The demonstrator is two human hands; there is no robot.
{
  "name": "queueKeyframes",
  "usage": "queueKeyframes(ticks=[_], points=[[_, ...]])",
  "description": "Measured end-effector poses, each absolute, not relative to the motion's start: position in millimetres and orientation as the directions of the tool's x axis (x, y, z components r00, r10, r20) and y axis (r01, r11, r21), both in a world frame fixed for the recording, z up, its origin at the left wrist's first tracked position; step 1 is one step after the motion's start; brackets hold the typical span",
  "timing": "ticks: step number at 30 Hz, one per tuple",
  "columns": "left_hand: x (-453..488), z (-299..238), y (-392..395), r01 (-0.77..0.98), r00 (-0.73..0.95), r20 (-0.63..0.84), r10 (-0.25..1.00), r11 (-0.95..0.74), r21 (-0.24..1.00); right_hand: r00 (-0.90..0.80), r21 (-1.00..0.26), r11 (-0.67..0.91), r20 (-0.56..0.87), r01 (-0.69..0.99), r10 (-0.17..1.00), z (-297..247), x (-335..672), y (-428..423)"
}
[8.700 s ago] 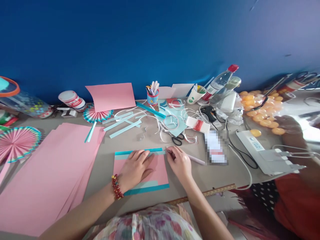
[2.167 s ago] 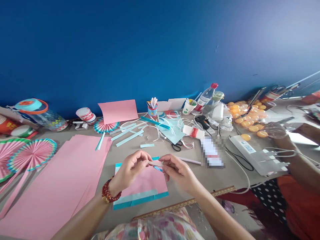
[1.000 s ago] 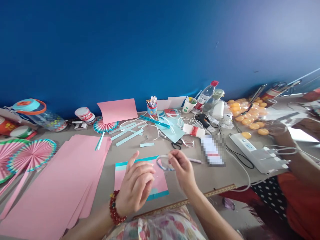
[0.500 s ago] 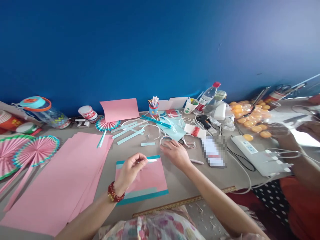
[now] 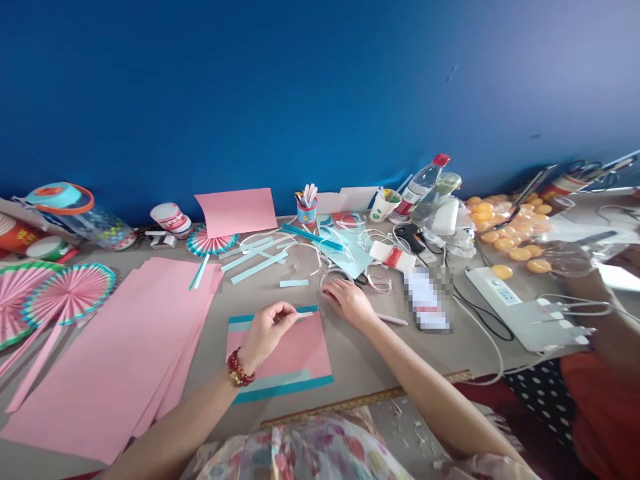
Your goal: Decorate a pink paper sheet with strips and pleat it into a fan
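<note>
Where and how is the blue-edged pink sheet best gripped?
The sheet is probably best pinched at its right edge, coming from the right: it lies flat, that edge is uncovered, and the left hand covers part of its left side.

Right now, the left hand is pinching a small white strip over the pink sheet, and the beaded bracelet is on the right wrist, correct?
Not quite: the head view shows the beaded bracelet on the left wrist. The left hand does pinch a small white strip over the pink sheet.
</note>
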State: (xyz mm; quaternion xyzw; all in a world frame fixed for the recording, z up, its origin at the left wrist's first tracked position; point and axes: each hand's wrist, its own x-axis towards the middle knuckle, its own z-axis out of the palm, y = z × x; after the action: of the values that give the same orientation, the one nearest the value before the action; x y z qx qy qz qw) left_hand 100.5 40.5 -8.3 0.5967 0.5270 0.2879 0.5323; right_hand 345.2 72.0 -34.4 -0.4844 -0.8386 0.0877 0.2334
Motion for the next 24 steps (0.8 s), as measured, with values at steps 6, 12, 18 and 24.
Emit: queueKeyframes(ticks=[6,12,18,24], points=[[102.0,-8.3,41.9,0.372,0.272,-0.205,0.940,0.094,0.923,-0.398,-0.368,0.490,0.300,0.790,0.867,-35.6,345.4,67.8],[105.9,-2.8,41.6,0.417,0.263,-0.162,0.951,0.039,0.908,-0.380,-0.384,0.483,0.316,0.787,0.869,-28.1,350.5,68.8],[113.4,-1.0,40.2,0.442,0.291,0.017,0.957,-0.150,0.884,-0.365,-0.454,0.512,0.376,0.729,0.852,-10.8,344.1,42.7],[119.9,-14.3,37.9,0.531,0.290,0.103,0.952,-0.249,0.810,-0.303,-0.618,0.403,0.267,0.674,0.915,-21.9,333.0,14.5]])
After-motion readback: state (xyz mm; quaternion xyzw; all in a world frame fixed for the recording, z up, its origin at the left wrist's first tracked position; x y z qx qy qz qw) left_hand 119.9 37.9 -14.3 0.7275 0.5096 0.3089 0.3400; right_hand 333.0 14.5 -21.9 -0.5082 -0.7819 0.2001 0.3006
